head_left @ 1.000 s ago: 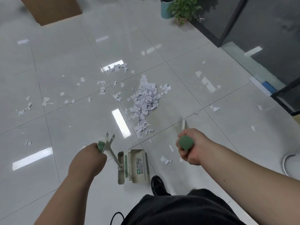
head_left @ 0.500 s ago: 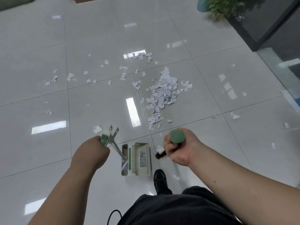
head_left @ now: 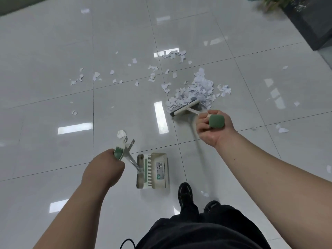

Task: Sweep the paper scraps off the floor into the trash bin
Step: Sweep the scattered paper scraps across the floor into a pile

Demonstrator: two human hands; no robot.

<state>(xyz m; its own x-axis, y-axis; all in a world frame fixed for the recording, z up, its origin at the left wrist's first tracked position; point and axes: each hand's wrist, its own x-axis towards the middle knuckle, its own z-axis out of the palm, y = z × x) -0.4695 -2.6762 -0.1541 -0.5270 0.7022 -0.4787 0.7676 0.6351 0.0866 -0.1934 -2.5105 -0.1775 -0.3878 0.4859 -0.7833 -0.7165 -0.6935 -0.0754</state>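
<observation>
1. Head view looks down on a glossy pale grey tiled floor (head_left: 53, 51), where a cream plastic long-handled dustpan (head_left: 152, 170) stands with its tray flat on the tiles.
2. To the left of the dustpan, the left hand (head_left: 106, 168) is closed in a fist round the green grip at the top of the dustpan's slanting metal stem.
3. Beyond the dustpan and to its right, the right hand (head_left: 213, 126) is wrapped tightly round the green-capped end of a cream long-handled broom (head_left: 186, 109).
4. The broom's head rests on the floor beyond the dustpan, well apart from it, and its dark bristle edge touches the near side of the paper.
5. A dense heap of torn white paper scraps (head_left: 194, 92) lies just past the broom head, farther from the dustpan.
6. Loose scraps (head_left: 115, 76) are strewn beyond the dustpan and to its left. A few more lie well off to its right.
7. One crumpled piece lies just beyond the dustpan's grip.
8. A black shoe (head_left: 185, 193) stands just beside the dustpan's near right corner.
9. Far beyond the dustpan to the right, a blurred green plant (head_left: 273, 4) stands beside a dark panel.
</observation>
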